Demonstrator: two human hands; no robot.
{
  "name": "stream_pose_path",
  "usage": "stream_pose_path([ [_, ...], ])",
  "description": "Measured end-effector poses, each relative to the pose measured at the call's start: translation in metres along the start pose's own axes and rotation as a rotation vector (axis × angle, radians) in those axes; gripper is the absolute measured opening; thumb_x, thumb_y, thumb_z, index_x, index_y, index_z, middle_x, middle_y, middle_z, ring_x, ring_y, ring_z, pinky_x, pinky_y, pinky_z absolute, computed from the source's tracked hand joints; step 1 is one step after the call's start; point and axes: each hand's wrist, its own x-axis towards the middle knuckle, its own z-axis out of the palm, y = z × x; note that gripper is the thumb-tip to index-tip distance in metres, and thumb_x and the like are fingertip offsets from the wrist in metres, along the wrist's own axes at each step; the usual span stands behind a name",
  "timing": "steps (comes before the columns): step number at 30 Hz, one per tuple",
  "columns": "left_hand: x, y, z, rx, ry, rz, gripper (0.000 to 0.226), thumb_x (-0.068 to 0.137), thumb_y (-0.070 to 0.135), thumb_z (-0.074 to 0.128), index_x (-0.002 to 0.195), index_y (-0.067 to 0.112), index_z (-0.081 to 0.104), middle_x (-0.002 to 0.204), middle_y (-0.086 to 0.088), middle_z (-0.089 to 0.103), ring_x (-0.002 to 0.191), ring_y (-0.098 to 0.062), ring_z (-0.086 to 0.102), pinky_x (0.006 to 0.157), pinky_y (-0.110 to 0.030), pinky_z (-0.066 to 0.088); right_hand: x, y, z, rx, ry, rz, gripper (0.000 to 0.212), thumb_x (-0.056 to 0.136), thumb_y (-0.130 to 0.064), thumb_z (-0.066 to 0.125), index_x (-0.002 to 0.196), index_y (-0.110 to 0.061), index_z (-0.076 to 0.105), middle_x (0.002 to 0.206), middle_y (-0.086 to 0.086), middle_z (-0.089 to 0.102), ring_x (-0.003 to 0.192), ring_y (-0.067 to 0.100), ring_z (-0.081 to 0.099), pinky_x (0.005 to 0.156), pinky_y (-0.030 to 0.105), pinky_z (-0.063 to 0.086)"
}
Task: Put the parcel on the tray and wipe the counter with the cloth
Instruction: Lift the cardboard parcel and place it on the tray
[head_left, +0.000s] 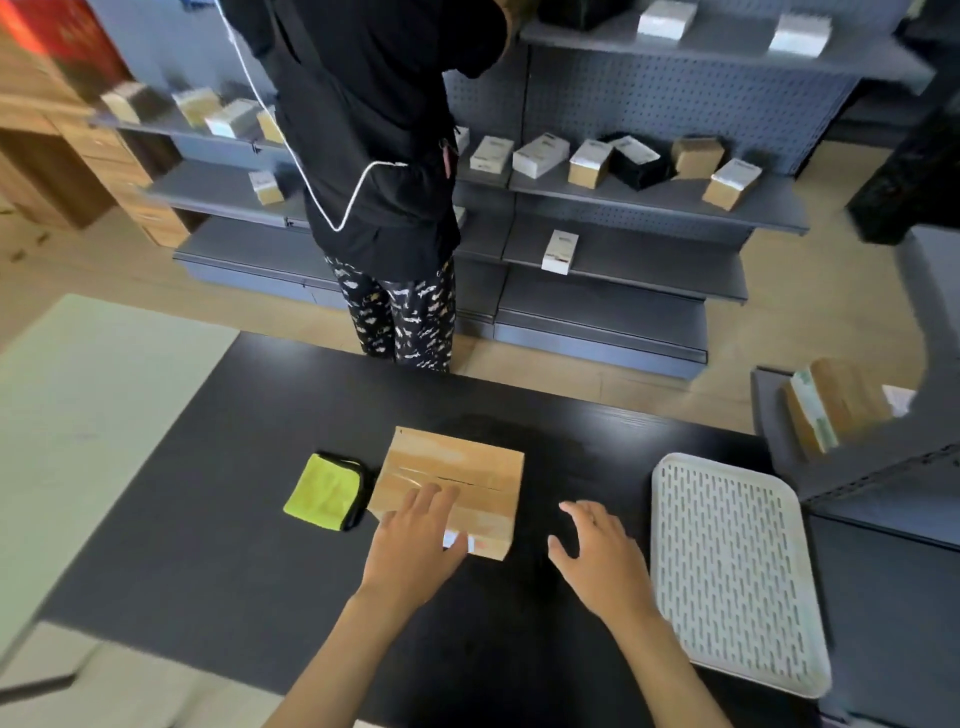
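A brown cardboard parcel is lying flat near the middle of a black surface, its taped seam running left to right and its far left corner turned slightly away. The left hand is resting palm down on the parcel's near edge, fingers spread flat and not gripping. The right hand is hovering just right of the parcel, fingers open and slightly curled, holding nothing. A folded yellow-green cloth with dark trim is lying just left of the parcel, nearly touching it. A white slotted tray is sitting at the right end of the surface, its long axis running near to far, empty, with bare surface between it and the parcel. Beyond the far edge, a person in black is standing facing grey shelves that are holding small boxes.
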Motion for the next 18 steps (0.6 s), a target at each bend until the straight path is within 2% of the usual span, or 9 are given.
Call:
stream_pose_path([
  [6, 0.012, -0.067, -0.013, -0.101, 0.035, -0.033, 0.06, 0.084, 0.042, 0.066, 0.14, 0.033, 0.045, 0.153, 0.005, 0.037, 0.142, -0.022, 0.037, 0.103, -0.042, 0.046, 0.01, -0.061, 0.015, 0.028, 0.0, 0.066, 0.056, 0.1, -0.052, 0.052, 0.151, -0.031, 0.041, 0.155, -0.009, 0.044, 0.138, 0.014, 0.049, 0.105, 0.038, 0.048],
  [11, 0.028, -0.092, -0.019, -0.211, -0.077, -0.093, 0.075, 0.086, 0.047, 0.067, 0.151, 0.035, 0.033, 0.167, -0.005, 0.02, 0.154, -0.025, 0.019, 0.117, -0.047, 0.036, 0.016, -0.087, 0.022, 0.081, -0.004, 0.104, 0.054, 0.1, -0.048, 0.051, 0.151, -0.034, 0.039, 0.155, -0.012, 0.044, 0.136, 0.013, 0.051, 0.103, 0.039, 0.048],
  [15, 0.035, -0.098, -0.015, -0.204, -0.157, -0.082, 0.079, 0.087, 0.054, 0.065, 0.154, 0.037, 0.027, 0.166, -0.007, 0.024, 0.154, -0.028, 0.021, 0.117, -0.05, 0.035, 0.018, -0.096, 0.026, 0.142, -0.031, 0.165, 0.054, 0.099, -0.045, 0.052, 0.15, -0.036, 0.04, 0.154, -0.011, 0.044, 0.134, 0.015, 0.052, 0.103, 0.04, 0.047],
  [18, 0.036, -0.1, -0.01, -0.362, -0.206, -0.077, 0.079, 0.086, 0.05, 0.071, 0.153, 0.036, 0.03, 0.159, -0.003, 0.037, 0.146, -0.026, 0.033, 0.111, -0.047, 0.043, 0.018, -0.101, 0.031, 0.266, -0.041, 0.221, 0.053, 0.098, -0.043, 0.053, 0.149, -0.037, 0.042, 0.152, -0.011, 0.045, 0.132, 0.016, 0.052, 0.102, 0.039, 0.046],
])
